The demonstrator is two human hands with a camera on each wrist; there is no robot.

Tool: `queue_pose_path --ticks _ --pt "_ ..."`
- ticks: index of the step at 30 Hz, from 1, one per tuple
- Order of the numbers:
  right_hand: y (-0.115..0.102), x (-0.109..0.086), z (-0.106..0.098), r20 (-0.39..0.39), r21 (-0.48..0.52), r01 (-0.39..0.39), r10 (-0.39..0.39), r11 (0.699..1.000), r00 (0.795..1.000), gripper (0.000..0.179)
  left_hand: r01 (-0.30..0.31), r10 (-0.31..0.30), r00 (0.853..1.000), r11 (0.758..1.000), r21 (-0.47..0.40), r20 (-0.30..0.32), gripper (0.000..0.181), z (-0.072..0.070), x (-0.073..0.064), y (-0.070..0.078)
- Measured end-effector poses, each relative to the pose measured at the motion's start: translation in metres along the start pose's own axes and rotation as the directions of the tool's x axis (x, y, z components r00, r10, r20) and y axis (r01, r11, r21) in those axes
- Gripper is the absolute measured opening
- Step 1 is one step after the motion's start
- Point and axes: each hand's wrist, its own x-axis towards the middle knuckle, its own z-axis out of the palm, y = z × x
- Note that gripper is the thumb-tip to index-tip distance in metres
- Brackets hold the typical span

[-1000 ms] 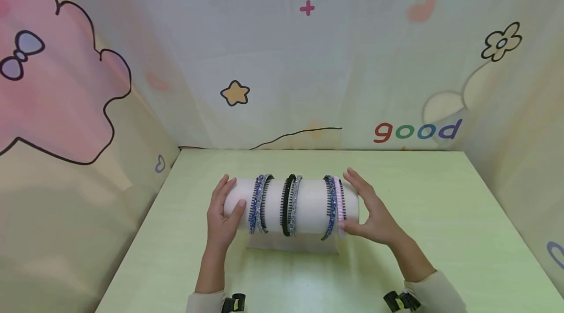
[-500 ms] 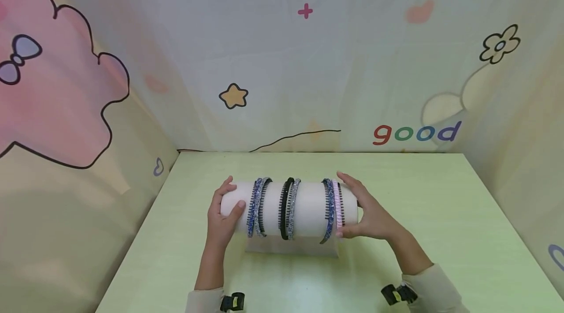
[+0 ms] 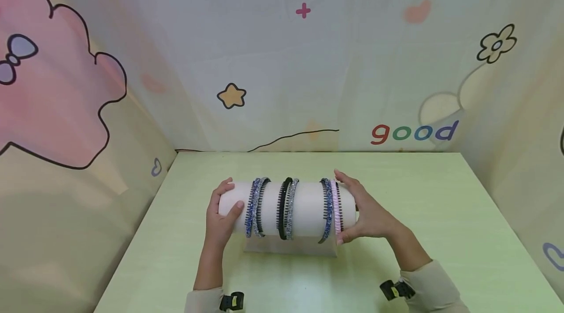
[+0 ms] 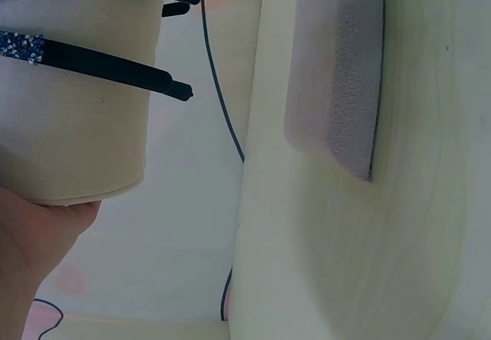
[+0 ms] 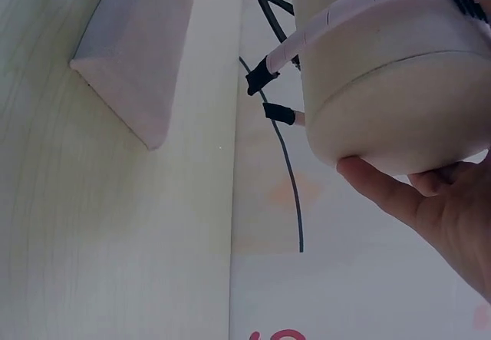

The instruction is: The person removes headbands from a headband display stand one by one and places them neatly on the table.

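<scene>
A white cylindrical headband display stand [image 3: 308,210] lies sideways on its base [image 3: 288,247]. Round it sit headbands with dark comb teeth: a blue glitter headband [image 3: 250,210] and a silver one at left, a black headband [image 3: 282,212] and another silver one mid-roll, a blue headband [image 3: 328,210] and a pink headband [image 3: 336,205] at right. My left hand [image 3: 219,225] grips the left end, thumb in front and fingers behind. At the opposite end, my right hand [image 3: 372,215] holds the roll, its thumb low beside the pink headband. In the right wrist view that thumb touches the stand's rounded end.
A pale green table [image 3: 418,190] carries the stand. Behind it hangs a printed cloth backdrop [image 3: 273,58], with similar cloth down both sides. Each sleeve cuff has a black wrist device [image 3: 231,301] near it.
My right hand has moved slightly inward over the stand's right end. The left hand keeps its hold, and the headbands stay in place on the roll. The head view has shifted slightly.
</scene>
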Motion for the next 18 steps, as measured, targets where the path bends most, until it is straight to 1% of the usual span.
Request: queue_pose_path --ticks 4,7,12,15,18 --pt "-0.003 0.000 -0.001 0.006 -0.014 -0.019 0.019 1.000 1.000 0.108 0.003 -0.003 1.000 1.000 -0.009 -0.001 0.040 0.001 0.000 0.001" --pt "0.001 0.001 -0.002 0.000 -0.012 -0.035 0.035 0.999 0.999 0.106 0.005 -0.005 1.000 1.000 -0.008 0.003 0.040 0.002 0.001 0.001" --pt "0.023 0.002 -0.002 -0.014 0.011 -0.071 0.071 0.997 0.997 0.110 0.009 -0.009 1.000 1.000 -0.010 0.002 0.040 0.002 0.002 0.001" --pt "0.036 0.002 -0.001 -0.015 0.033 -0.061 0.061 0.998 0.998 0.110 0.013 -0.013 1.000 1.000 -0.018 -0.004 0.039 0.002 0.000 0.000" --pt "0.042 0.001 0.001 -0.010 0.077 -0.039 0.040 0.996 0.999 0.111 0.017 -0.017 1.000 1.000 -0.024 -0.007 0.039 0.001 -0.001 0.000"
